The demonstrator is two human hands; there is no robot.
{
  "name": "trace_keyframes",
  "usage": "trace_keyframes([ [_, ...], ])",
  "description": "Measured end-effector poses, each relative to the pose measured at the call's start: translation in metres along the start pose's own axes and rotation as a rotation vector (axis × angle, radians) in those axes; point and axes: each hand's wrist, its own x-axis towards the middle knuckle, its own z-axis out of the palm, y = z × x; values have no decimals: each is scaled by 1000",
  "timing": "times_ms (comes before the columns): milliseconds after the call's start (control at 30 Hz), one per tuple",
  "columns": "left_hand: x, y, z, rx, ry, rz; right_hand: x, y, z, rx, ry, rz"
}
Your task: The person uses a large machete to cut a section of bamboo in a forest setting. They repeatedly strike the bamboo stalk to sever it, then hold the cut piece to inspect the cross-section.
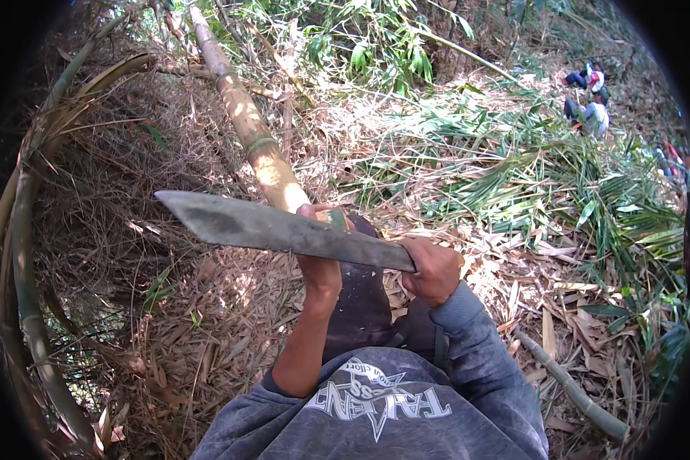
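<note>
So, I'm watching the right hand (435, 270) clenching the machete (276, 228) tight, which is pointing left and hiding much of the left hand (320, 270) by the bamboo pole's (264, 153) near end; can't tell that grip.

Bamboo stalks (243, 111) and dry leaf litter (222, 337) show outdoor woodland.

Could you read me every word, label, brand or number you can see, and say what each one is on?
Grey sweatshirt: large pale lettering with a star outline, upside down here; I won't copy the words.
Same sweatshirt: smaller lettering on a ribbon shape, likewise not copied.
Machete: no lettering visible on the blade.
Bamboo pole: none visible.
Background people's clothes: too small to tell.
</note>
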Motion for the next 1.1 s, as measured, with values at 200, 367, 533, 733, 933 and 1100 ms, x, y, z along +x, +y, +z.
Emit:
trace_keyframes([
  [200, -2, -4, 1, 91, -14, 63, 2, -4, 2, -5, -11, -12],
  [367, -4, 4, 10, 30, 37, -2, -1, -3, 4, 17, -26, 23],
  [533, -5, 4, 7, 99, 23, 22, 3, -9, 3, 22, -3, -15],
  [733, -2, -18, -10, 527, -45, 273, 3, -3, 15, -20, -21, 23],
  [933, 1, -6, -9, 481, -3, 344, -12, 23, 34, 32, -26, 90],
  [1100, 1, 70, 14, -29, -24, 153, -126, 153, 70, -119, -258, 904],
])
